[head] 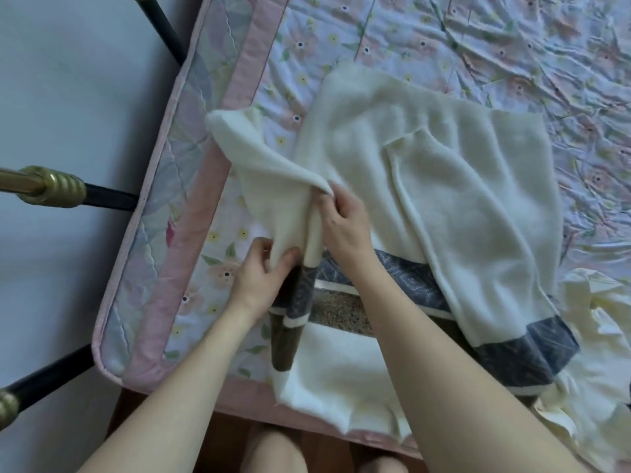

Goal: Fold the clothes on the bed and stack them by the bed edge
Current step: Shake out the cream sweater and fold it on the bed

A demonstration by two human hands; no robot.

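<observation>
Pinching the loose sleeve (273, 186) of the cream sweater (426, 186) is being done with both hands at once: the left hand (261, 278) grips it low, thumb and fingers curled round the cloth just above the grey band, and the right hand (343, 227) nips the same sleeve higher, fingertips closed on a ridge of fabric near the shoulder seam.

From this double grip the sleeve runs up toward 10 o'clock, where its free end is lifted off the floral bedspread (478, 46), and down toward 6 o'clock, where the grey and brown striped part (290, 322) hangs.

The sweater body lies flat at 2 o'clock from the hands, with the other sleeve (454, 213) already laid across it toward 4 o'clock. Its hem reaches the bed edge (246, 387) at 6 o'clock.

For the fold to sit well, the sleeve should probably be drawn taut between the two grips, carried toward 3 o'clock and laid flat over the body, the seam being kept straight so that no bulge is trapped. The twist between the hands should be smoothed before release.

A pale yellow garment (594, 336) lies crumpled at 4 o'clock, touching the sweater. A brass and black bed frame (51, 187) is seen at 9 o'clock.
</observation>
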